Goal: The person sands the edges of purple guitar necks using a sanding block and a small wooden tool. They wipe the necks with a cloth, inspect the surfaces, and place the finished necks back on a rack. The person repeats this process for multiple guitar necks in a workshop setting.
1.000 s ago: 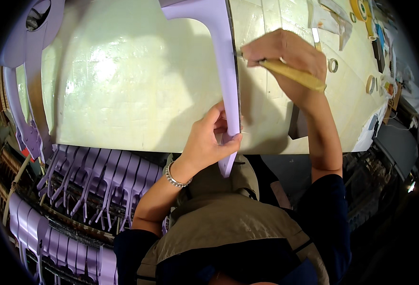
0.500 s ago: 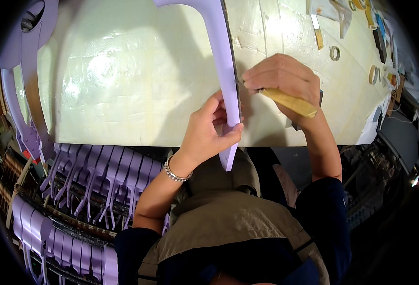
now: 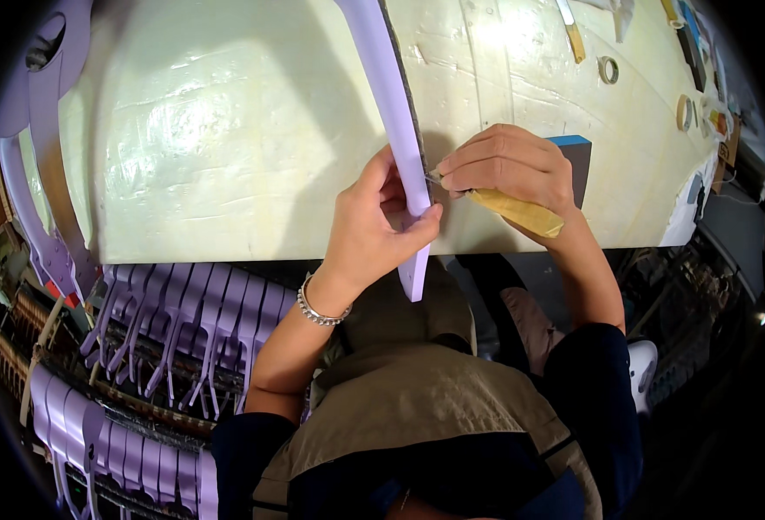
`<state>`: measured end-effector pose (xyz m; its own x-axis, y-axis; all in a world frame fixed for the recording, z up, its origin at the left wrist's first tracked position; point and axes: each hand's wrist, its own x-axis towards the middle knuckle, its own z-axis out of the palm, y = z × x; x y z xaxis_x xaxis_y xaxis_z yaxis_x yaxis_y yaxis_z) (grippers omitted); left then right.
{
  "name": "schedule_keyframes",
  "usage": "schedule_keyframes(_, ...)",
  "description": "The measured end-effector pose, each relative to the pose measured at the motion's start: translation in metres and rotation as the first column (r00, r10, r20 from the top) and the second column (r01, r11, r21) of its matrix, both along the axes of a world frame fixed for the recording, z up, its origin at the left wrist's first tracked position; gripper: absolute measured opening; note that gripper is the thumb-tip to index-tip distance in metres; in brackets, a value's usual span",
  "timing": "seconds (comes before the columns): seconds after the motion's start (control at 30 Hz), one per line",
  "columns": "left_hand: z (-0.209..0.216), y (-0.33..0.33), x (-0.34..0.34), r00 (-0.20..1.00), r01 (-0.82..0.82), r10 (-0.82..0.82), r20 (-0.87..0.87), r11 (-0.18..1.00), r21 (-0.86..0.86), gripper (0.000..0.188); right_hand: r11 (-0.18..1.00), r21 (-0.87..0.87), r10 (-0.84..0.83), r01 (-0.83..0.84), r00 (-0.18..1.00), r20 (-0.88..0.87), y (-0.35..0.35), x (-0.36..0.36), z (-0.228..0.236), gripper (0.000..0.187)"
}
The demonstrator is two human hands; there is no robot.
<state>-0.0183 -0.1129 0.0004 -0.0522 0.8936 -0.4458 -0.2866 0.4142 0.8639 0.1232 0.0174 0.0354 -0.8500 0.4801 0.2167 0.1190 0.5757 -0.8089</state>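
My left hand (image 3: 367, 227) is closed round the lower part of a long, curved lavender part (image 3: 389, 91), its thumb pressed on the near face. The part's upper end runs out of view, and its lower end juts past the table's near edge. A dark strip lines its right side. My right hand (image 3: 514, 165) pinches a slim tool with a yellow-wrapped handle (image 3: 518, 213). The thin tip of that tool meets the dark-lined side just above my left thumb. The tip is too small to name its kind.
The pale, film-covered table (image 3: 218, 156) spans the front. A blue and brown block (image 3: 578, 165) lies behind my right wrist. Tape rolls (image 3: 608, 70) and a yellow-handled blade (image 3: 574, 39) are farther right. Racked lavender parts (image 3: 187, 316) hang at lower left; larger ones (image 3: 46, 130) stand at left.
My right hand and the tool have shifted a little down along the part's dark side. The part has moved slightly left and tilts a bit more. The blue and brown block shows more.
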Motion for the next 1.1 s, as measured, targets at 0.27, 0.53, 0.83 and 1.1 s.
schedule_keyframes(0.27,-0.005,-0.002,0.002,0.997,-0.067,0.068,-0.021,0.997,0.045,0.062,1.000,0.032,0.000,0.001,1.000,-0.014,-0.001,-0.003,0.002,0.016)
schedule_keyframes(0.53,0.001,0.001,-0.002,1.000,0.016,-0.016,-0.021,1.000,0.001,0.073,0.998,-0.049,-0.037,0.038,0.999,0.014,-0.011,0.005,0.001,0.014)
schedule_keyframes(0.83,-0.003,0.003,-0.008,0.998,0.066,-0.066,0.018,0.998,0.013,0.074,0.996,-0.083,-0.046,0.042,0.998,-0.047,-0.021,0.019,-0.007,0.006)
schedule_keyframes(1.1,0.002,0.080,-0.054,0.995,-0.099,0.098,0.022,0.992,0.083,0.054,0.410,-0.367,-0.591,0.835,0.549,0.591,0.009,0.038,0.006,0.034)
